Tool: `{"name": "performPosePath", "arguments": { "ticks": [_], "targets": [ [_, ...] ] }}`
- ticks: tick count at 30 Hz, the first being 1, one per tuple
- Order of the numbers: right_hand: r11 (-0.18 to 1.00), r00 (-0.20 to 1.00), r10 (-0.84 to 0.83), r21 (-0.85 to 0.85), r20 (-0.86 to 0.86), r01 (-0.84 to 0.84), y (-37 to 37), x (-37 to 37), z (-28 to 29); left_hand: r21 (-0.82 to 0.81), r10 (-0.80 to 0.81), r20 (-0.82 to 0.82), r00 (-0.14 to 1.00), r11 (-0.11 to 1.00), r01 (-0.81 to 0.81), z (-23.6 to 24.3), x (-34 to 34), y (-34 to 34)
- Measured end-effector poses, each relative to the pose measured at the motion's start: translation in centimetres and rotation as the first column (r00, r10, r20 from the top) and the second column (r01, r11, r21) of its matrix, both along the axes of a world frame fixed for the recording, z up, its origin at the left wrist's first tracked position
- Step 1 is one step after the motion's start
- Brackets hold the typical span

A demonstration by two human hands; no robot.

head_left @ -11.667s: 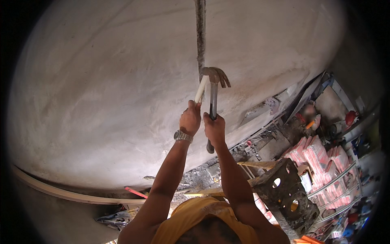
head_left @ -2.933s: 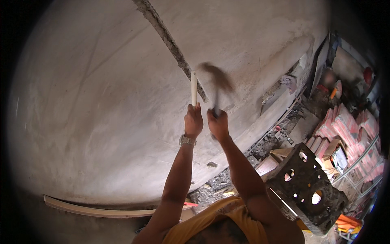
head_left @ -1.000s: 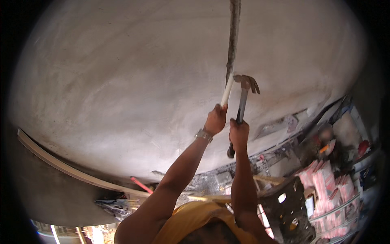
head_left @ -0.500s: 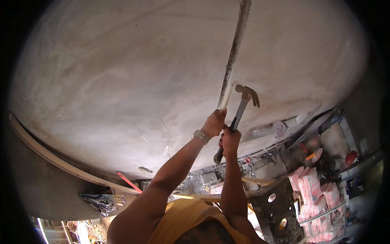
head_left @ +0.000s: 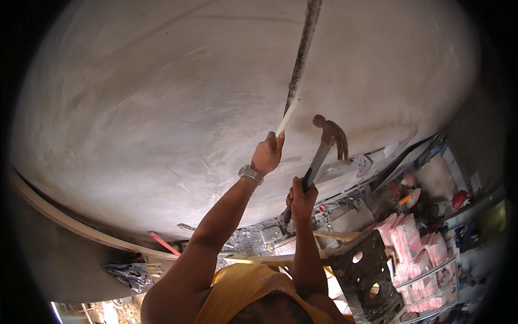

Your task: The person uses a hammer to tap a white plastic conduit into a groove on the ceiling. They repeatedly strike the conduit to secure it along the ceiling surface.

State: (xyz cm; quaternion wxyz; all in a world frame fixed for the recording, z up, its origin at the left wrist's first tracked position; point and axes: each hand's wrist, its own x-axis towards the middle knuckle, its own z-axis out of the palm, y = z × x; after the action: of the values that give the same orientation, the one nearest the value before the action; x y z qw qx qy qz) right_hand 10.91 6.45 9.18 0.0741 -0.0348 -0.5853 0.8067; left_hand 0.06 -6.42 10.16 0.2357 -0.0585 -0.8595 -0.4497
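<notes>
My left hand [head_left: 268, 154], with a metal watch on its wrist, is closed round the lower end of a pale, slim rod [head_left: 289, 116]. The rod slants along a dark groove [head_left: 301, 54] cut in the grey plastered wall [head_left: 162, 102]. Whether it is a pipe or a tool I cannot tell. In my right hand [head_left: 302, 200] is a claw hammer [head_left: 319, 154], gripped round its black handle with the head upward. The hammer's head is to the right of the rod and apart from it.
Below the wall lie rubble [head_left: 251, 238] and a red bar [head_left: 164, 243]. A dark metal plate with round holes [head_left: 364, 270] is beneath my right arm. Stacked pink-and-white packages [head_left: 407, 240] stand at the lower right. A crumpled bag [head_left: 132, 274] is at the lower left.
The hammer's head has moved away from the rod's upper end, leaving a wider gap. My left hand and the rod have shifted left and slightly up in view; my right hand is slightly lower.
</notes>
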Motion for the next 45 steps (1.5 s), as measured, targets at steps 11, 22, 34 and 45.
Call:
{"name": "performPosePath", "arguments": {
  "ticks": [11,22,34,45],
  "targets": [
    [0.965,0.762,-0.253,-0.094,-0.596,0.246,-2.6,-6.8,1.0,0.062,0.003,0.04,0.999,0.998,-0.005,-1.7,-1.5,0.8],
    [0.972,0.892,-0.234,-0.125,-0.387,0.201,-2.7,-5.6,3.7,0.06,0.001,0.047,0.999,0.998,-0.004,-2.0,-1.4,0.2],
    [0.978,0.951,-0.205,-0.091,-0.232,0.189,-1.6,-4.3,7.4,0.08,0.035,0.068,0.997,0.996,-0.04,-1.2,-0.9,0.6],
    [0.925,0.981,-0.138,0.338,-0.135,0.176,-0.7,-7.0,1.0,0.081,0.012,0.045,0.999,0.997,-0.016,-1.8,-1.2,0.7]
  ]
}}
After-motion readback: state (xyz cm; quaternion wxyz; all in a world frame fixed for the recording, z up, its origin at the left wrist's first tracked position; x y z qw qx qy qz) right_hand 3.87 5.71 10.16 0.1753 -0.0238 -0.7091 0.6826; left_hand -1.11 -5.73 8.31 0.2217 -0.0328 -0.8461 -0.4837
